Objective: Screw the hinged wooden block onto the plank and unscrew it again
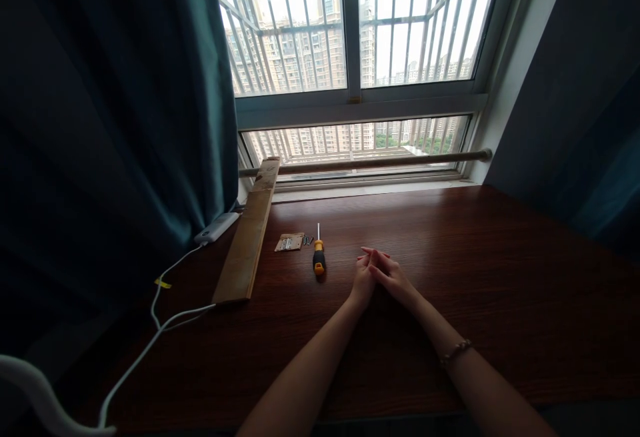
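Observation:
My left hand (364,282) and my right hand (396,278) rest together on the dark wooden table (450,250), their fingers laced into each other. No object shows in either one. Just left of them lies a screwdriver (319,258) with a yellow and black handle, its shaft pointing toward the window. Beside its shaft are several small screws (308,240). A metal hinge (287,244) lies farther left on a small tan piece (297,239), whose material I cannot make out.
A long wooden board (245,244) lies at the left, its far end by the window rail (380,164). Next to it is a white power strip (218,227) with a white cable (140,354) running toward me. A blue curtain (210,90) hangs at the left.

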Available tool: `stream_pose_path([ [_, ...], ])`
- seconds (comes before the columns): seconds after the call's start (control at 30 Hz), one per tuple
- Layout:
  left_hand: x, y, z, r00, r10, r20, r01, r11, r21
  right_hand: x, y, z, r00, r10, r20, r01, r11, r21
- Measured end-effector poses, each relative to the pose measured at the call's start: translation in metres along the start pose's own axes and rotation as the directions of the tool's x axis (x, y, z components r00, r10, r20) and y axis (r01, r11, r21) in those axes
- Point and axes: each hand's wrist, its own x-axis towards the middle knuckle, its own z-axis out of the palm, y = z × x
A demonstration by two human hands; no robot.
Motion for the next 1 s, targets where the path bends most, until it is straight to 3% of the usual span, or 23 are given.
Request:
stream_pose_path([
  [0.4,0.000,0.001,-0.001,0.999,-0.012,0.043,0.012,1.000,0.006,0.000,0.000,-0.001,1.000,0.007,-0.010,-0.007,1.000,-0.009],
  [1.0,0.000,0.003,-0.003,0.994,-0.098,0.057,0.105,0.986,-0.130,0.000,-0.001,-0.001,1.000,-0.002,0.010,0.003,0.999,-0.041],
])
